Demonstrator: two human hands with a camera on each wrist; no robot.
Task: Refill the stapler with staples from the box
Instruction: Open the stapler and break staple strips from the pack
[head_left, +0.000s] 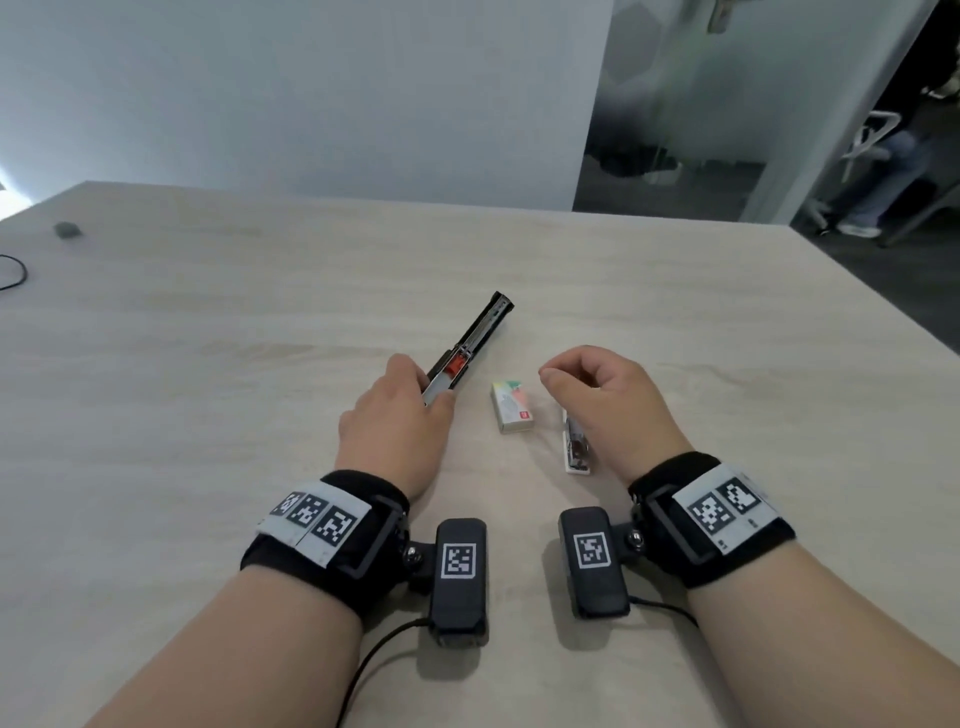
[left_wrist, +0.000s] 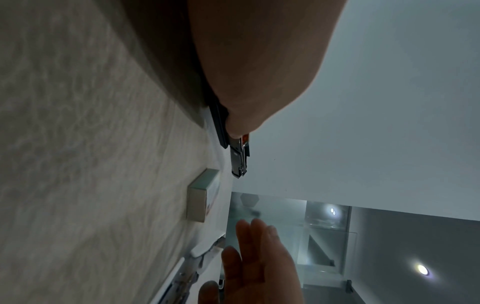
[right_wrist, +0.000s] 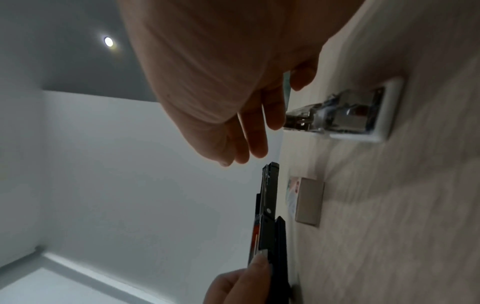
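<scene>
My left hand (head_left: 423, 387) grips the near end of a black stapler (head_left: 475, 338) that lies open on the table, its metal channel and red pusher showing. The left wrist view shows a fingertip (left_wrist: 235, 127) pressed on the stapler (left_wrist: 239, 158). To its right lies the small staple box (head_left: 511, 410), closed. Right of the box lies a white inner tray (head_left: 575, 447) holding strips of staples. My right hand (head_left: 571, 371) hovers above the tray with loosely curled fingers, holding nothing; the right wrist view shows its fingers (right_wrist: 257, 139) hanging relaxed near the tray (right_wrist: 350, 115).
The pale wood table (head_left: 208, 338) stretches left and back. A small dark grey object (head_left: 66, 229) and a black cable (head_left: 15, 270) lie at its far left. The table's right edge runs diagonally; beyond it, behind glass, a person (head_left: 883, 176) sits.
</scene>
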